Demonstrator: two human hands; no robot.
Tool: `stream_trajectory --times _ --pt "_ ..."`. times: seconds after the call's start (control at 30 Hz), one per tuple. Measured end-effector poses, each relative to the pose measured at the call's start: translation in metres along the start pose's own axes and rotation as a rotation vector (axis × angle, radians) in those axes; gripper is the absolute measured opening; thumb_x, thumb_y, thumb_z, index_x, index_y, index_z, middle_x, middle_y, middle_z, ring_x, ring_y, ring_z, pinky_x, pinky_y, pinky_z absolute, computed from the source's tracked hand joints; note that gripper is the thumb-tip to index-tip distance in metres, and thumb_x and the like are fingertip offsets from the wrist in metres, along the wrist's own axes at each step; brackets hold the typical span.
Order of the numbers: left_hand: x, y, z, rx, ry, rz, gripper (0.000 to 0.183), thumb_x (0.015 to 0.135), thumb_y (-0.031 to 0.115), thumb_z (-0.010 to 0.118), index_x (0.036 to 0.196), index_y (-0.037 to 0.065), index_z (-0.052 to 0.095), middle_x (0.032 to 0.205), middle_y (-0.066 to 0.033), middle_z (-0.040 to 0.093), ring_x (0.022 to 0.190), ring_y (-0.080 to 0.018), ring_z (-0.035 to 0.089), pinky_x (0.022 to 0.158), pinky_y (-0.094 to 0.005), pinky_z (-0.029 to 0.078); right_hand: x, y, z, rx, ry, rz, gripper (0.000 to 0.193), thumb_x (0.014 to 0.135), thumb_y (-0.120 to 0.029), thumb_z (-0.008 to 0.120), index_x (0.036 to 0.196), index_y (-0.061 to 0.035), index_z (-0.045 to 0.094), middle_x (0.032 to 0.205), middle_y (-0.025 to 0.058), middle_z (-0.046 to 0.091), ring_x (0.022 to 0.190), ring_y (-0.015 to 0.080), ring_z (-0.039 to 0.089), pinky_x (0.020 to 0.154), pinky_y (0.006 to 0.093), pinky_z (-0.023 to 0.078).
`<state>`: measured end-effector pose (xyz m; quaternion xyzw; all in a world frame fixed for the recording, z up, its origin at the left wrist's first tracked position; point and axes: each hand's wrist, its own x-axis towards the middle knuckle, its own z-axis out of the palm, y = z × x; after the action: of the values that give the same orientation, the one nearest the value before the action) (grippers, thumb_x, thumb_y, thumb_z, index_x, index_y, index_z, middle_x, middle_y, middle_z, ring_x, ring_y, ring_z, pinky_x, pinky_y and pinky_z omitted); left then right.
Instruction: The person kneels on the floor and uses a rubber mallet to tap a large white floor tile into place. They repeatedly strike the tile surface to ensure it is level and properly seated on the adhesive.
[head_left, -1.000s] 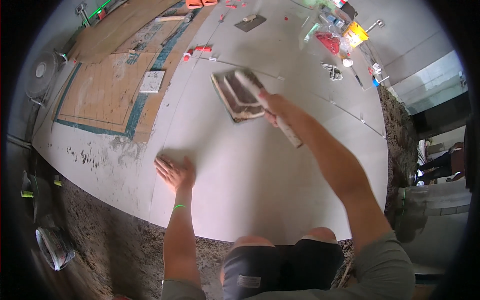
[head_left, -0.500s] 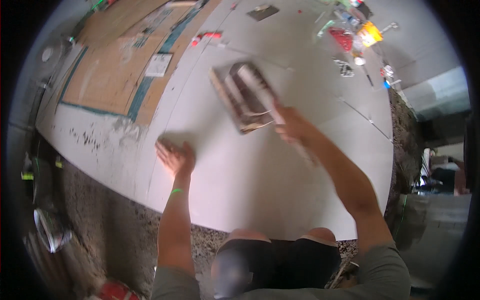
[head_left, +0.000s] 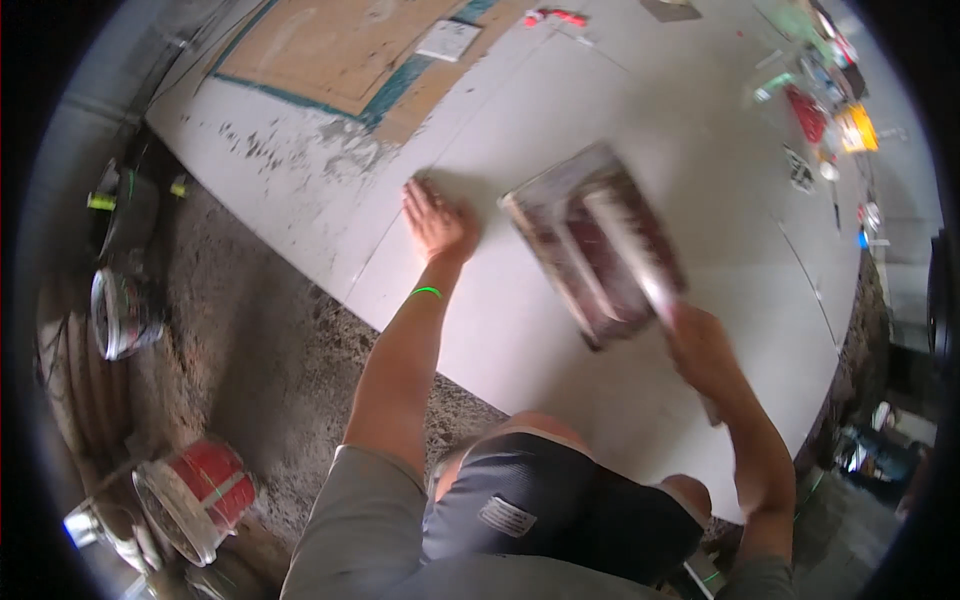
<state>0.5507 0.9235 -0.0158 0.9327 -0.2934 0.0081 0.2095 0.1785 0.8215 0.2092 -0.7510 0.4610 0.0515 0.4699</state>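
Observation:
My left hand point(head_left: 440, 226) lies flat on a large pale floor tile point(head_left: 520, 400), fingers stretched out beside a seam. In my right hand point(head_left: 703, 350) is the handle of a wide rectangular float point(head_left: 603, 245), with my fingers wrapped round it. Its body is brownish-red and dirty, with a paler bar and handle on top, and it is smeared by motion. The float is to the right of my left hand, over the tiles. Whether its underside touches them is hidden.
Brown board with teal tape point(head_left: 300, 55) covers the floor at far left, a white square piece point(head_left: 448, 40) on it. Red clamp-like pieces point(head_left: 555, 18) lie at the far seam. A yellow container point(head_left: 856, 128) stands far right. Rough ground point(head_left: 270, 290) with a red bucket point(head_left: 212, 485) borders the tiles.
The view has shifted, so the floor and board appear farther up and right. The float has come nearer my body in my right hand. My left hand stays flat beside the seam.

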Motion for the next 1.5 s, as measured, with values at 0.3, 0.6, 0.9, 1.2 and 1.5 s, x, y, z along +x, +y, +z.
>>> stream_trajectory --times 0.3,0.6,0.9,1.2,1.5 --pt "-0.004 -0.001 0.006 0.045 -0.043 0.011 0.083 0.094 0.042 0.045 0.151 -0.014 0.022 0.161 -0.0316 0.014 0.151 -0.0458 0.008 0.123 -0.0519 0.005 -0.011 0.137 0.09 -0.872 -0.012 -0.183 0.056 0.103 -0.049 0.046 0.091 0.0048 0.06 0.075 0.0223 0.064 0.066 0.0354 0.064 0.057 0.0497 0.045" --pt "-0.057 -0.023 -0.04 0.171 -0.347 0.203 0.09 0.095 0.052 0.046 0.156 -0.007 0.015 0.165 -0.0237 0.007 0.154 -0.0355 0.002 0.125 -0.0439 0.003 0.018 0.032 0.083 0.003 0.02 0.284 0.062 0.101 -0.057 0.045 0.077 -0.001 0.057 0.062 0.0104 0.056 0.053 0.0221 0.056 0.05 0.0398 0.045" --pt "-0.106 -0.024 -0.047 0.361 -0.236 0.059 0.096 0.097 0.057 0.045 0.155 -0.01 0.01 0.164 -0.0287 0.003 0.153 -0.0407 0.001 0.124 -0.0512 0.001 -0.216 0.076 -0.05 0.219 0.539 -0.019 0.05 0.106 -0.042 0.035 0.078 -0.0054 0.052 0.064 0.0035 0.056 0.048 0.01 0.046 0.044 0.0267 0.035" --pt "-0.141 0.139 0.004 0.32 -0.196 0.671 0.084 0.098 0.055 0.038 0.15 -0.01 0.031 0.159 -0.029 0.025 0.152 -0.0392 0.016 0.124 -0.0494 0.01 -0.089 0.171 -0.034 0.215 0.312 0.766 0.072 0.102 -0.063 0.034 0.077 -0.0018 0.062 0.065 0.0134 0.062 0.066 0.0263 0.062 0.058 0.0411 0.047" --pt "-0.138 0.133 0.019 0.182 -0.174 0.673 0.084 0.098 0.054 0.045 0.151 -0.009 0.028 0.161 -0.028 0.02 0.151 -0.0395 0.017 0.123 -0.0479 0.015 -0.241 0.177 -0.007 0.267 1.127 0.065 0.052 0.107 -0.048 0.034 0.087 -0.0043 0.054 0.055 -0.0016 0.048 0.048 0.0091 0.048 0.043 0.0268 0.038"
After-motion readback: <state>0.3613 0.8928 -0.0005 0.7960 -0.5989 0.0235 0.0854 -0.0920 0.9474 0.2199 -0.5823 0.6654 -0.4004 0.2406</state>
